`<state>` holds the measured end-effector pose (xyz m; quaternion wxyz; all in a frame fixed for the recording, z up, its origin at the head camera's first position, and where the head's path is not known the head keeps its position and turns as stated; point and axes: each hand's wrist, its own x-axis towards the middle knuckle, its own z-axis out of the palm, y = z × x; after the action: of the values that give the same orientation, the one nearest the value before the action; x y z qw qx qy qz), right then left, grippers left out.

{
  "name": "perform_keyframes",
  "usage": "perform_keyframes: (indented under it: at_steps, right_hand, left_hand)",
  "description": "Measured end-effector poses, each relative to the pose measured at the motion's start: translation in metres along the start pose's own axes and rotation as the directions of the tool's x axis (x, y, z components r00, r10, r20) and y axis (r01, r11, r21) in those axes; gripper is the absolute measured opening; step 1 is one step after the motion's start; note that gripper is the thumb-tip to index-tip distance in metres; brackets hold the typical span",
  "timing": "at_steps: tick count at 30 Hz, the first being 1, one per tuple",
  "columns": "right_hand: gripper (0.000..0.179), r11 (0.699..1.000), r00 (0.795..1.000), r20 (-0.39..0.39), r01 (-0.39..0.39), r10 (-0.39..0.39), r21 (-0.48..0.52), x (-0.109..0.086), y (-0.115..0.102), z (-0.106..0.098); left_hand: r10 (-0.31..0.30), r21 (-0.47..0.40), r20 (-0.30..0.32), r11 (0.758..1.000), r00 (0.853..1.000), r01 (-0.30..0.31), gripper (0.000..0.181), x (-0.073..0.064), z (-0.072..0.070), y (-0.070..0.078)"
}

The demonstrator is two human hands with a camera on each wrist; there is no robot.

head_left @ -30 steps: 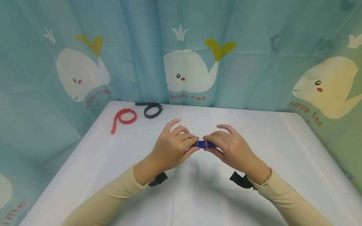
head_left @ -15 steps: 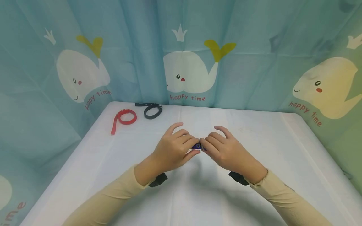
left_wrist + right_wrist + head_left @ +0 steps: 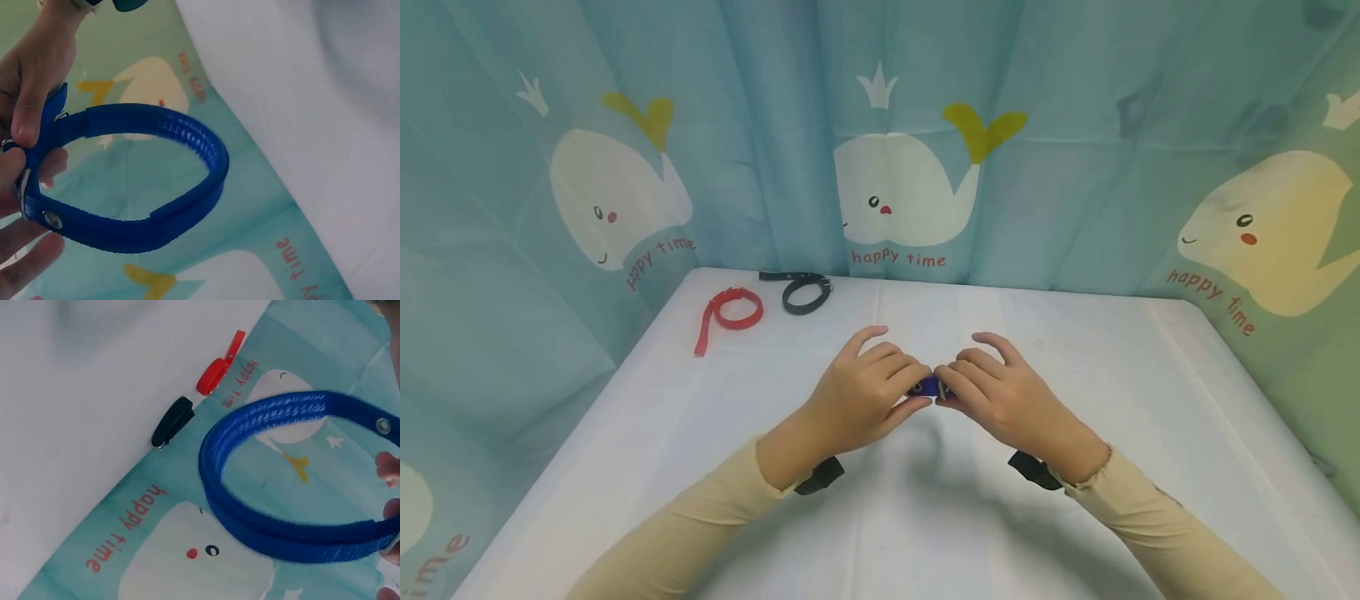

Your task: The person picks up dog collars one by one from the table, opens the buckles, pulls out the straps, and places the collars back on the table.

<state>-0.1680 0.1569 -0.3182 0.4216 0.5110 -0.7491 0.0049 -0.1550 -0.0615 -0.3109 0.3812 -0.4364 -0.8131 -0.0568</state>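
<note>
Edging nearer the left hand than a second ago, a person's right hand is now leaving only a sliver of blue showing between them. Fingers and thumbs of both hands are pinching, nearly closed, a blue fabric strap with a ribbed inner face, which is forming a loop in mid-air above the white cloth-covered bench. A silver metal fitting and a round silver eyelet are showing at the fingers. Behind, a curled red strap and a curled black strap are lying side by side. Should either pinch be slackening, the loop could be springing apart; crowded fingers could also be pushing the fitting askew. Fingers are masking where the strap is overlapping, and the right wrist view is cutting off both the fingers and the joined end.
</note>
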Motion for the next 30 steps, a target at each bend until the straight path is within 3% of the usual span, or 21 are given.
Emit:
perform_keyframes:
  at_steps: [30]
  right_hand:
    - [0.033,0.999,1.0,-0.014,-0.017,0.018,0.045,0.0017,0.0008,0.0004]
  left_hand:
    - [0.03,0.021,-0.041,0.999,0.999,-0.029,0.019,0.0007,0.002,-0.0033]
